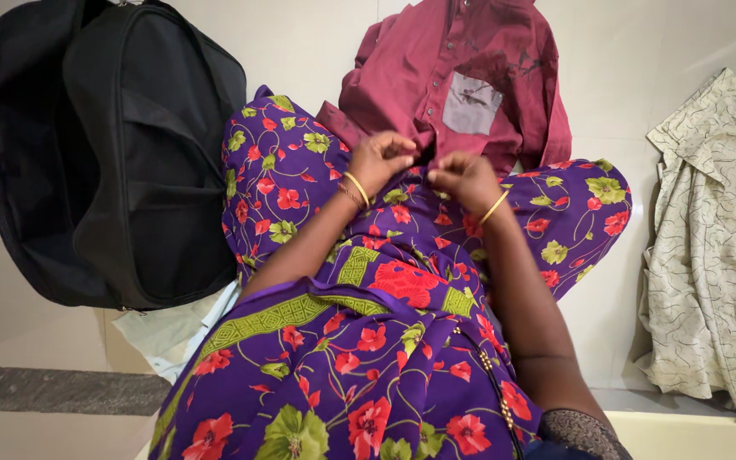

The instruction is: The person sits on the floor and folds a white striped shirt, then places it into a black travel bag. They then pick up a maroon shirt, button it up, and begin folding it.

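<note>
Purple floral cloth (pixel 368 341) covers lap; fingertips buried in maroon shirt (pixel 462 77) hem.

Both hands meet at the lower front edge of a maroon shirt (pixel 462 77) spread on the pale floor (pixel 36 341) — the left hand (pixel 378 160) and right hand (pixel 463 177) each pinch the cloth with curled fingers (pixel 402 145), close together over the lap. A black bag (pixel 121 153) lies to the left; a crumpled beige patterned shirt (pixel 713 247) lies well apart on the right.
</note>
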